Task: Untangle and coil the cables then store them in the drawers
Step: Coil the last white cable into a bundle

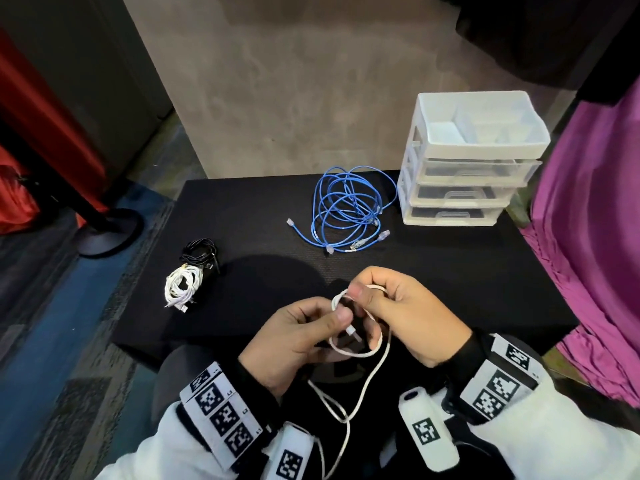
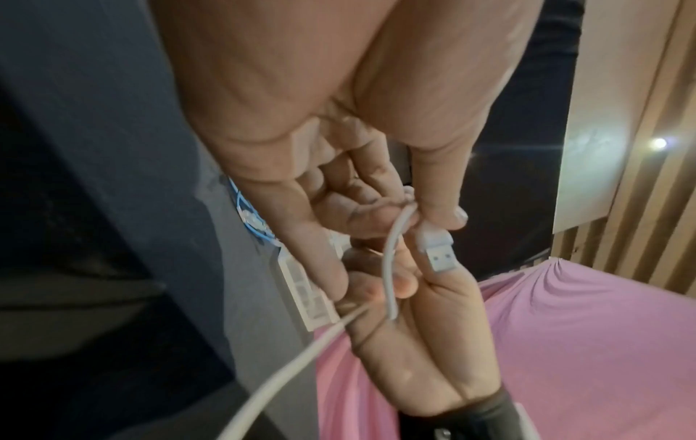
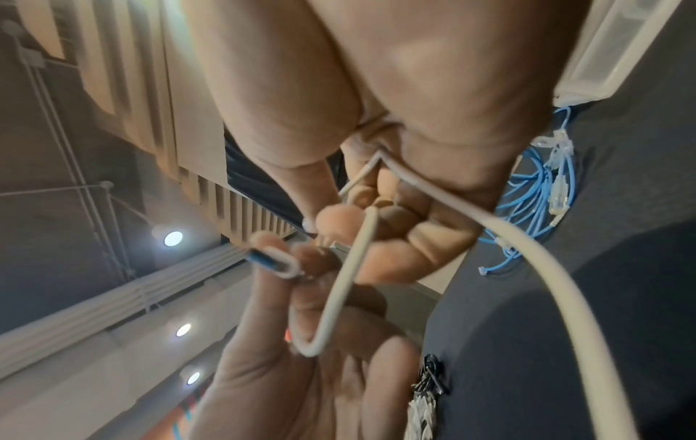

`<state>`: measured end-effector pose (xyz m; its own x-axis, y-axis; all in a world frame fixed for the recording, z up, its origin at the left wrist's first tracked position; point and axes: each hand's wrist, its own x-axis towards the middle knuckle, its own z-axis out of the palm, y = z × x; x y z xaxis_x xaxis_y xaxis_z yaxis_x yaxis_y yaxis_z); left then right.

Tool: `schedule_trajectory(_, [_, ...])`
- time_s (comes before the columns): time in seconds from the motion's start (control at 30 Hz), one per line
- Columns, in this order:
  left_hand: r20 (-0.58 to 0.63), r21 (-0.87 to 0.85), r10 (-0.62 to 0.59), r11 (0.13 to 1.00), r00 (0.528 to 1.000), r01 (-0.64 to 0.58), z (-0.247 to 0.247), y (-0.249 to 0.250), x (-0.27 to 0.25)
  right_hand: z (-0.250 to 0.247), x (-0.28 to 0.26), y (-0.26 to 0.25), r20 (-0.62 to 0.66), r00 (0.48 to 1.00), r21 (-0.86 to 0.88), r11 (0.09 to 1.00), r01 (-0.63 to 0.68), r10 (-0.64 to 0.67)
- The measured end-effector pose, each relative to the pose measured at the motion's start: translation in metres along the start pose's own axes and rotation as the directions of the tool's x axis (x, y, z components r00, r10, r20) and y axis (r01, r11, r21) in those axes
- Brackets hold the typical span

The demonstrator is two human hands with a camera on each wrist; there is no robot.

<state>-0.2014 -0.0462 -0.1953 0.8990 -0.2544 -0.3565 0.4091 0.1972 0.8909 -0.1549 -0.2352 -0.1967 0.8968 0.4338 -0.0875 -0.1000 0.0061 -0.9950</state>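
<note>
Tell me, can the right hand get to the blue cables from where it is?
Probably yes, but not right away. The right hand is busy pinching the white cable with the left hand. The blue cables lie in the open on the black mat, with nothing between.

White USB cable point(image 1: 360, 355) between the hands; blue network cables point(image 1: 349, 206) beyond; black desk point(image 1: 242, 216); translucent white drawer unit point(image 1: 464, 161); magenta cloth point(image 1: 595, 237) right.
</note>
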Motion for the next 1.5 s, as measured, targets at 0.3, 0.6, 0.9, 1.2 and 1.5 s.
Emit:
schedule_trajectory(0.3, [-0.04,0.733,0.447,0.62,0.894,-0.278,-0.025,-0.015,0.014,0.001,0.0,-0.005,-0.095,0.989,-0.248,0.965,0.083,-0.109])
schedule_trajectory(0.6, [0.033,-0.152,-0.089,0.984,0.996,0.093,-0.001,0.005,-0.006,0.004,-0.005,-0.016,0.058,0.989,-0.172,0.975,0.143,-0.135])
schedule_trajectory(0.9, [0.228,-0.39,-0.111,0.9,0.967,0.196,0.002,0.017,-0.015,0.001,-0.005,-0.023,0.146,0.98,-0.018,0.99,0.14,-0.136])
schedule_trajectory(1.2, [0.222,-0.302,-0.027,0.949,0.975,0.095,-0.004,0.014,-0.019,-0.002,-0.001,-0.008,0.068,0.995,-0.067,0.995,0.075,-0.071])
schedule_trajectory(1.5, [-0.134,-0.496,0.107,0.853,0.985,-0.16,-0.008,0.02,-0.016,0.006,-0.002,0.042,0.005,0.999,-0.371,0.928,0.035,-0.036])
